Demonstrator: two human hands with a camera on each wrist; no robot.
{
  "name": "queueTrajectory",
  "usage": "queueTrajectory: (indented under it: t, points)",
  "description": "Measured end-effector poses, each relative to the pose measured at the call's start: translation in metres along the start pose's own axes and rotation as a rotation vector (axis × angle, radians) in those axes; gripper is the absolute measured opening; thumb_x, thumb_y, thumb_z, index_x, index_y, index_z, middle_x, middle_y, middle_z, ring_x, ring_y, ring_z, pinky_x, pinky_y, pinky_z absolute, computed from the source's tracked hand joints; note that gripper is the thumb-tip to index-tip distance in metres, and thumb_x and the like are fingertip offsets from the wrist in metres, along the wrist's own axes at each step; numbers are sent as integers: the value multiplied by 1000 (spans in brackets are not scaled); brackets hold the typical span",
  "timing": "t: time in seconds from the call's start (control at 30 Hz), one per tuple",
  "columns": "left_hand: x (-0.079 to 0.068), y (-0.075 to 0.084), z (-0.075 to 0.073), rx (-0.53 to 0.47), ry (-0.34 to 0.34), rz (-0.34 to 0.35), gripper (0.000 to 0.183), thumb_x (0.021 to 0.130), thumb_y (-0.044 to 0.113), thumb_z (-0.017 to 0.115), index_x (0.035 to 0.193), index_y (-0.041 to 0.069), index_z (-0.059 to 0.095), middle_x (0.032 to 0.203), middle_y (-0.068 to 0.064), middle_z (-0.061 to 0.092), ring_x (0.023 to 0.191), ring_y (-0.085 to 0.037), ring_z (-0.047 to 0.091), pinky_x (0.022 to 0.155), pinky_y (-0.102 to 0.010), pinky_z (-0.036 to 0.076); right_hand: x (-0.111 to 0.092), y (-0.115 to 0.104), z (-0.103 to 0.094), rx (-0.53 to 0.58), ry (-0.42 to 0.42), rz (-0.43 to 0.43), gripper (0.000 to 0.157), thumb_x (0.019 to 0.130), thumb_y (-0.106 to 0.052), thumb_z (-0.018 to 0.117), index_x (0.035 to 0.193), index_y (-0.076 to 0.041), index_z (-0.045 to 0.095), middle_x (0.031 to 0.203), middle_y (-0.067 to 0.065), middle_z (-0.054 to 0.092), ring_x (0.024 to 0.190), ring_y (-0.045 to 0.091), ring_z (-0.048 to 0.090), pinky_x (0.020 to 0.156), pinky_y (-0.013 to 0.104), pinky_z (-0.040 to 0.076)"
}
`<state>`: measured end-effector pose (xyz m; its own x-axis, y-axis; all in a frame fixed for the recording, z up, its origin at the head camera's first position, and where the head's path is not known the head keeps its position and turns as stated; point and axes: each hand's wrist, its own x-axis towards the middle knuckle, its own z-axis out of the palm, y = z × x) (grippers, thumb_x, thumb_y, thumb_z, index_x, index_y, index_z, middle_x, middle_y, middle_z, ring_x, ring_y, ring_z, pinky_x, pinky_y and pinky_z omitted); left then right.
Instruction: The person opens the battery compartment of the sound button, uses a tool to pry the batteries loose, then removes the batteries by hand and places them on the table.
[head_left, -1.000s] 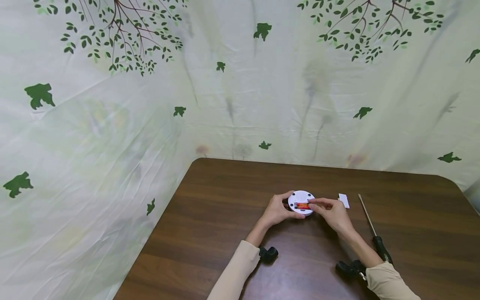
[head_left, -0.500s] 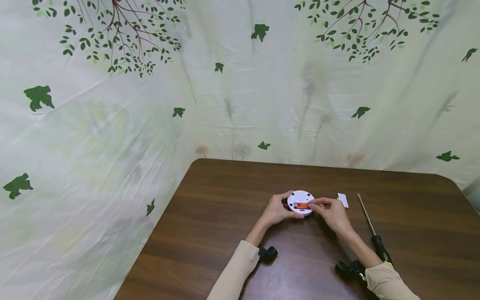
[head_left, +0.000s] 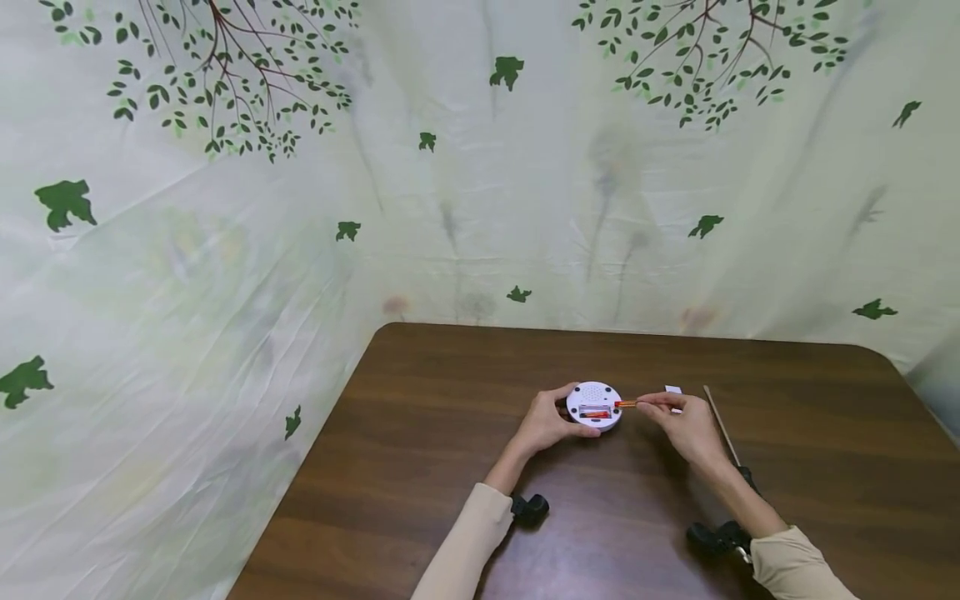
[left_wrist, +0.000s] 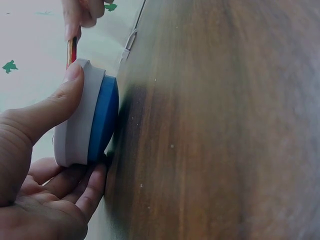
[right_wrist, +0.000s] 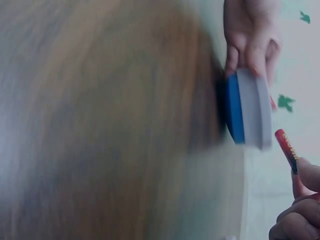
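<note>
My left hand grips a round white device by its edge, thumb on the near side. Its perforated face and battery compartment are turned up; in the left wrist view a blue part shows beneath the white body. One red battery lies in the compartment. Just right of the device, my right hand pinches a second battery, red and slim, between thumb and fingers. In the right wrist view this battery stands apart from the device, its red end towards it.
A small white flat piece lies behind my right hand, partly hidden by it. Further right, a screwdriver rests on the brown wooden table, its dark handle mostly covered by my right arm. A leaf-patterned cloth hangs behind the table.
My right hand has moved right, drawing one battery out of the compartment, where two lay before. My left hand still holds the device. The head view has shifted slightly.
</note>
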<state>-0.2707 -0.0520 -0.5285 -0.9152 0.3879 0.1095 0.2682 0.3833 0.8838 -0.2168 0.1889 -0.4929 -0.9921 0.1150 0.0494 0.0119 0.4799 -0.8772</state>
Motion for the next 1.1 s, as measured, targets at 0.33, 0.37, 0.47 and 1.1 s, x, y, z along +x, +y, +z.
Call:
queueTrajectory:
  t: [0.33, 0.37, 0.47, 1.1]
  points:
    - [-5, -3, -6, -22, 15, -20, 81, 70, 16, 97, 142, 4, 62, 133, -15, 70, 94, -3, 65, 81, -17, 53, 1, 12, -41, 52, 52, 40, 37, 99, -27, 72, 118, 6, 74, 99, -2, 71, 77, 1, 51, 60, 20, 42]
    - [-5, -4, -6, -21, 15, -19, 81, 70, 16, 97, 142, 4, 62, 133, -15, 70, 94, -3, 65, 81, -17, 53, 2, 15, -46, 50, 63, 47, 38, 99, -28, 72, 118, 5, 74, 97, -7, 71, 77, 0, 52, 60, 20, 42]
    - [-4, -5, -6, -21, 10, -13, 80, 71, 16, 97, 142, 5, 62, 131, -12, 71, 95, -3, 66, 81, -16, 53, 3, 27, -64, 34, 107, 64, 42, 100, -31, 71, 120, 5, 74, 88, -19, 72, 76, -1, 54, 61, 20, 43]
    - [-1, 1, 0, -8, -14, -32, 84, 74, 21, 96, 146, 4, 57, 140, -14, 66, 102, -7, 68, 85, -19, 55, 4, 96, -146, -68, 325, 421, 42, 101, -35, 66, 104, 4, 79, 66, -25, 59, 60, -10, 47, 56, 27, 45]
